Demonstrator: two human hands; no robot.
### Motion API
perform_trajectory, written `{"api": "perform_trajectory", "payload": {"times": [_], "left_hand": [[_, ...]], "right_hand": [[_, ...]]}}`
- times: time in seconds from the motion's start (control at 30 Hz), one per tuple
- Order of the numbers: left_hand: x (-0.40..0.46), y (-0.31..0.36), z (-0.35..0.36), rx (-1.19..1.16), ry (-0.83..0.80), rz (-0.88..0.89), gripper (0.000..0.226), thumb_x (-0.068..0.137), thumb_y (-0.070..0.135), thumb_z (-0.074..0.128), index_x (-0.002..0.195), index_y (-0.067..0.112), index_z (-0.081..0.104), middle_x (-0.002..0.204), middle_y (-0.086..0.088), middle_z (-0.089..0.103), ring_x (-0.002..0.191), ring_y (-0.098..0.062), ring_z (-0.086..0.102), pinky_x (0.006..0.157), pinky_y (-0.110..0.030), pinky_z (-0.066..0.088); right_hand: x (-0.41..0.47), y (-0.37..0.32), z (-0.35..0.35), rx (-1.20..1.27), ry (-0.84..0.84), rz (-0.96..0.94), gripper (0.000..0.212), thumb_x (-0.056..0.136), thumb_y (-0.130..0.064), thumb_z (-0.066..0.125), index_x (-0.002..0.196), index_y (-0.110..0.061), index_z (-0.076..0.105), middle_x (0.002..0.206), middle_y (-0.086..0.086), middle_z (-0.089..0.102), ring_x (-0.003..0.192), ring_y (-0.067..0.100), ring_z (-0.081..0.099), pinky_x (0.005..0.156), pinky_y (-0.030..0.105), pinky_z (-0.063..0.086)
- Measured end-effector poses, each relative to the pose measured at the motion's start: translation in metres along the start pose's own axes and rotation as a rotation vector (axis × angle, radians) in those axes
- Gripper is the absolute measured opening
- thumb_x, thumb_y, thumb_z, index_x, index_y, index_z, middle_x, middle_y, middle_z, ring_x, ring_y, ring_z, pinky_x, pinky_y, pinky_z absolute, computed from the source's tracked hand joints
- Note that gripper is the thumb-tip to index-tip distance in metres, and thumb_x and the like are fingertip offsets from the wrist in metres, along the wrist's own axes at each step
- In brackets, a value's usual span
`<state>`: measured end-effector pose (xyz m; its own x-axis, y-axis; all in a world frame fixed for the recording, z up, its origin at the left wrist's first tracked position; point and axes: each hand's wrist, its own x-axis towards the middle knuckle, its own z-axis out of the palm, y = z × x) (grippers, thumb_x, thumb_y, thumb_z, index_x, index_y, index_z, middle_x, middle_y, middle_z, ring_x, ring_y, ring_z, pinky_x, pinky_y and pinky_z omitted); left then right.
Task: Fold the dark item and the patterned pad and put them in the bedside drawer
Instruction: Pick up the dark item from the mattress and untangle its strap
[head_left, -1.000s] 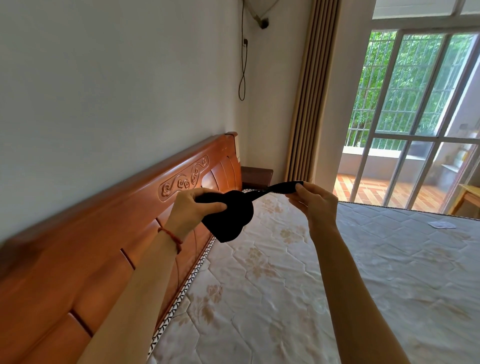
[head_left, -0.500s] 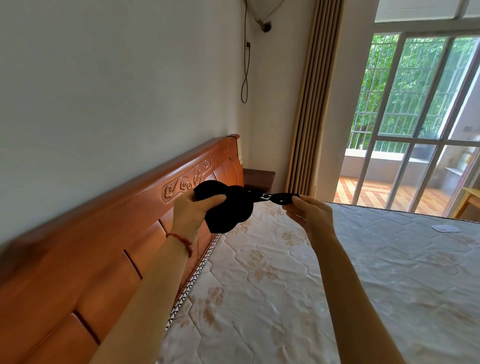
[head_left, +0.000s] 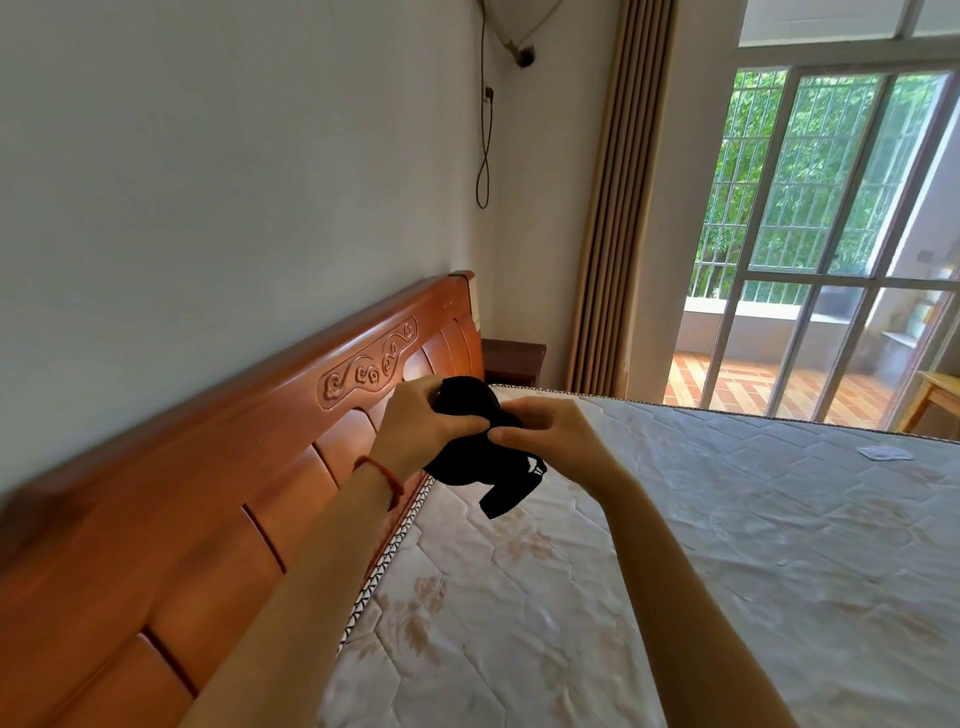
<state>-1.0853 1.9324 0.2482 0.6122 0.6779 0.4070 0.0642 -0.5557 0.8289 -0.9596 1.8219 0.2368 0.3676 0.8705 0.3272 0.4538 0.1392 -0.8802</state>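
The dark item (head_left: 475, 465) is a small black cloth bundle held in the air above the mattress, near the headboard. My left hand (head_left: 423, 428) grips its upper part with curled fingers. My right hand (head_left: 540, 426) pinches it from the right, thumb touching the left hand's thumb. A short strap end hangs below the bundle. The dark wooden bedside cabinet (head_left: 511, 358) stands beyond the headboard's far end; its drawer front is hidden. No patterned pad is in view.
A bare quilted mattress (head_left: 675, 545) fills the lower right. The carved wooden headboard (head_left: 249, 467) runs along the left wall. A small white paper (head_left: 885, 452) lies on the far right of the mattress. Curtains and a glass balcony door (head_left: 810, 260) stand behind.
My right hand came in from the right, bringing the stretched strap end to the bundle. Both hands now meet on the dark item, and the strap hangs below.
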Motion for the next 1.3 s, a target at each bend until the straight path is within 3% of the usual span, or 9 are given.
{"api": "perform_trajectory", "payload": {"times": [0.13, 0.37, 0.53, 0.67, 0.83, 1.13, 1.23, 1.3], "left_hand": [[0.001, 0.002, -0.002, 0.032, -0.014, 0.030, 0.031, 0.065, 0.013, 0.080, 0.089, 0.017, 0.062, 0.089, -0.002, 0.064, 0.083, -0.014, 0.060, 0.068, -0.015, 0.046], [-0.002, -0.001, -0.002, -0.158, 0.040, -0.022, 0.033, 0.068, 0.008, 0.077, 0.097, 0.011, 0.062, 0.085, 0.009, 0.063, 0.077, 0.001, 0.059, 0.061, -0.005, 0.047], [-0.006, -0.009, 0.003, -0.491, 0.162, -0.167, 0.036, 0.071, 0.010, 0.074, 0.104, 0.005, 0.063, 0.099, -0.011, 0.069, 0.086, -0.018, 0.068, 0.082, -0.026, 0.055], [-0.011, -0.006, 0.020, -0.668, 0.119, -0.227, 0.034, 0.074, 0.008, 0.070, 0.107, 0.000, 0.063, 0.097, -0.011, 0.070, 0.087, -0.022, 0.069, 0.082, -0.027, 0.056], [-0.014, 0.001, 0.034, -0.631, 0.111, -0.228, 0.029, 0.075, 0.009, 0.071, 0.104, 0.007, 0.066, 0.101, -0.012, 0.071, 0.094, -0.027, 0.068, 0.089, -0.038, 0.053], [-0.011, 0.015, 0.026, -0.602, 0.164, -0.194, 0.021, 0.076, 0.002, 0.068, 0.097, 0.003, 0.068, 0.085, -0.006, 0.071, 0.077, -0.017, 0.071, 0.074, -0.023, 0.057], [-0.008, 0.021, 0.021, -0.613, 0.217, -0.184, 0.013, 0.076, 0.001, 0.068, 0.088, 0.005, 0.068, 0.080, -0.004, 0.070, 0.067, -0.010, 0.070, 0.067, -0.019, 0.057], [-0.003, 0.025, 0.017, -0.592, 0.262, -0.178, 0.011, 0.076, 0.002, 0.068, 0.085, 0.007, 0.069, 0.078, -0.001, 0.069, 0.071, -0.013, 0.069, 0.068, -0.020, 0.057]], "right_hand": [[0.000, 0.003, 0.004, 0.022, 0.016, 0.020, 0.011, 0.080, -0.004, 0.067, 0.091, -0.009, 0.066, 0.077, -0.002, 0.066, 0.066, -0.003, 0.067, 0.064, 0.011, 0.052], [0.001, 0.007, 0.011, 0.184, 0.195, 0.043, 0.017, 0.079, -0.003, 0.068, 0.095, 0.003, 0.067, 0.076, 0.004, 0.068, 0.063, 0.002, 0.067, 0.063, 0.013, 0.053], [0.001, 0.006, 0.010, 0.402, 0.378, 0.082, 0.005, 0.080, -0.009, 0.068, 0.083, -0.012, 0.070, 0.086, 0.013, 0.071, 0.080, 0.022, 0.070, 0.076, 0.025, 0.057], [0.002, 0.001, 0.018, 0.477, 0.478, 0.062, 0.004, 0.081, -0.011, 0.067, 0.082, -0.014, 0.070, 0.084, 0.010, 0.070, 0.080, 0.021, 0.068, 0.076, 0.026, 0.056], [0.001, -0.003, 0.025, 0.541, 0.518, 0.042, 0.012, 0.083, -0.014, 0.065, 0.092, -0.008, 0.070, 0.085, 0.008, 0.070, 0.077, 0.015, 0.067, 0.069, 0.018, 0.055], [0.000, -0.005, 0.024, 0.533, 0.468, 0.003, 0.020, 0.082, -0.016, 0.066, 0.101, -0.009, 0.068, 0.091, 0.005, 0.071, 0.086, 0.016, 0.069, 0.077, 0.021, 0.056], [-0.002, -0.004, 0.026, 0.530, 0.458, -0.009, 0.018, 0.084, -0.016, 0.065, 0.101, -0.021, 0.066, 0.091, -0.006, 0.071, 0.085, 0.004, 0.069, 0.073, 0.015, 0.054], [-0.005, -0.001, 0.030, 0.514, 0.465, 0.015, 0.027, 0.083, -0.018, 0.066, 0.110, -0.020, 0.064, 0.093, -0.012, 0.069, 0.086, 0.000, 0.067, 0.077, 0.015, 0.053]]}}
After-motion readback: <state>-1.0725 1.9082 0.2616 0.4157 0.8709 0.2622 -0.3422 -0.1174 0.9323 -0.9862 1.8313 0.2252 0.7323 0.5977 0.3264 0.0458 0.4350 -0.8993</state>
